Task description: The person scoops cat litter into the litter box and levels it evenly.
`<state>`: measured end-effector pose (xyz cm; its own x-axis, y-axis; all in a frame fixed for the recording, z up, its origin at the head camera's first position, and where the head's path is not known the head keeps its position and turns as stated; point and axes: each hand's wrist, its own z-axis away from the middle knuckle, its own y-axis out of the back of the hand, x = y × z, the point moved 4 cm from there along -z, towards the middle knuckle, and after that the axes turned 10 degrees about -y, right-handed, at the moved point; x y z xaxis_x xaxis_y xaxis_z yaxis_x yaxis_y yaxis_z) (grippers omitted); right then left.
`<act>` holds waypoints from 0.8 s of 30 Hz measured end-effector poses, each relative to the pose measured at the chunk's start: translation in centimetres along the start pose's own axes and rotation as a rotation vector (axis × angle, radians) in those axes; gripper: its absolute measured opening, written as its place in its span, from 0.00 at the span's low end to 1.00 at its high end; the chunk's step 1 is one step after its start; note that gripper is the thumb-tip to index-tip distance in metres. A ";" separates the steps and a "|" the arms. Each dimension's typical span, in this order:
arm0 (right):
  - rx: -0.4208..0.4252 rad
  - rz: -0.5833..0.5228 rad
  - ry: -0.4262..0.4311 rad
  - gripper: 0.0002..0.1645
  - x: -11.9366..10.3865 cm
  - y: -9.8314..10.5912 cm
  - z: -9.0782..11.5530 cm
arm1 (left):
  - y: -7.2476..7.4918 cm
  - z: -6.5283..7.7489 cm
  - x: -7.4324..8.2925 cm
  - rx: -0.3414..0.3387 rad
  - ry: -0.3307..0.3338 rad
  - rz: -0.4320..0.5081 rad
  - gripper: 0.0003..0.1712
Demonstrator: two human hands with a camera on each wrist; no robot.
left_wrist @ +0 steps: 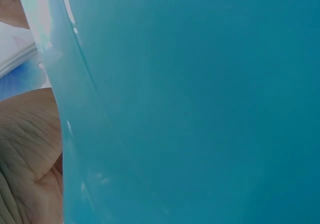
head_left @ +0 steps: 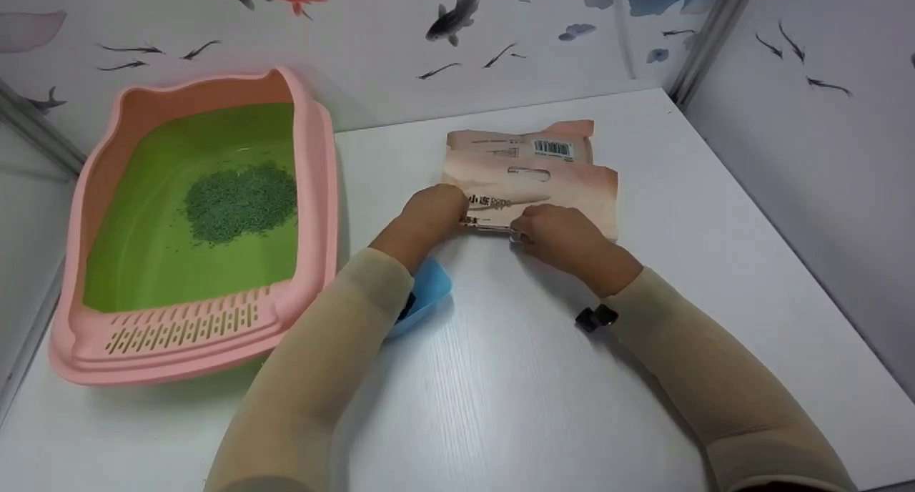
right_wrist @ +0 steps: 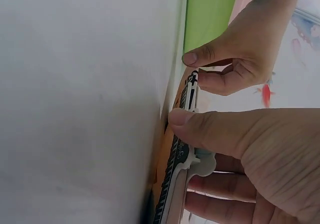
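Observation:
A pink litter bag [head_left: 579, 192] with a barcode and a handle slot lies folded on the white table. My left hand [head_left: 432, 209] pinches the near edge of the bag at its left end, thumb against bent fingers. Farther right along that edge, my right hand [head_left: 561, 238] grips between thumb and fingers. A white clip-like strip [right_wrist: 200, 166] with a small rounded tab runs along the edge in the right wrist view; its exact kind is unclear. Below my left wrist sits a blue plastic container or scoop [head_left: 432, 288], whose blue surface [left_wrist: 190, 104] fills most of the left wrist view.
To the left stands a pink litter box [head_left: 318, 192] with a green inside and a slotted front step [head_left: 186, 327]. Dark green granules [head_left: 239, 202] are heaped in it. A small black object [head_left: 595, 318] sits at my right cuff. Walls painted with fish border the table.

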<state>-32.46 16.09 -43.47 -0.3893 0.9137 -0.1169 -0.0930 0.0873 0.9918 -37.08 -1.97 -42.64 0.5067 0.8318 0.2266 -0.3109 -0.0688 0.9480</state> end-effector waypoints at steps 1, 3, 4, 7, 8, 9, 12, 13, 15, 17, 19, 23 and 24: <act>-0.007 0.001 0.004 0.09 0.0 0.0 0.0 | 0.0 0.0 0.0 -0.001 0.001 0.006 0.09; -0.015 0.002 0.012 0.08 -0.1 0.0 0.0 | -0.1 0.0 0.0 -0.006 0.009 0.016 0.10; -0.018 0.000 0.015 0.08 -0.1 0.0 0.0 | -0.1 0.0 0.1 -0.012 0.011 0.013 0.10; -0.022 -0.009 0.023 0.08 -0.2 0.0 0.0 | -0.2 0.0 0.2 -0.030 0.022 -0.007 0.11; -0.022 -0.013 0.024 0.08 -0.2 0.0 0.0 | -0.2 0.1 0.2 -0.038 0.029 -0.013 0.12; -0.023 -0.016 0.023 0.07 -0.2 -0.1 0.0 | -0.2 0.1 0.2 -0.045 0.035 -0.020 0.12; -0.026 -0.021 0.019 0.07 -0.2 -0.2 0.0 | -0.3 0.2 0.3 -0.053 0.053 -0.015 0.13; -0.025 -0.021 0.018 0.08 -0.2 -0.2 0.0 | -0.4 0.2 0.3 -0.053 0.056 -0.011 0.13; -0.020 -0.021 0.019 0.08 -0.4 -0.2 0.0 | -0.5 0.2 0.2 -0.051 0.056 -0.014 0.14; -0.015 -0.022 0.029 0.09 -0.5 -0.3 -0.1 | -0.5 0.2 0.0 -0.052 0.059 -0.021 0.14; -0.007 -0.015 0.043 0.09 -0.7 -0.3 -0.2 | -0.4 0.1 -0.1 -0.054 0.055 -0.040 0.14; 0.000 -0.007 0.059 0.08 -0.8 -0.2 -0.2 | -0.1 0.1 -0.2 -0.063 0.042 -0.056 0.14; -0.005 -0.008 0.059 0.08 -0.9 0.0 -0.2 | 0.0 0.1 -0.1 -0.066 0.039 -0.059 0.14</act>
<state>-32.34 15.20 -43.40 -0.4423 0.8878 -0.1273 -0.1004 0.0920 0.9907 -37.08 -2.09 -42.70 0.4940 0.8545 0.1605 -0.3341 0.0161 0.9424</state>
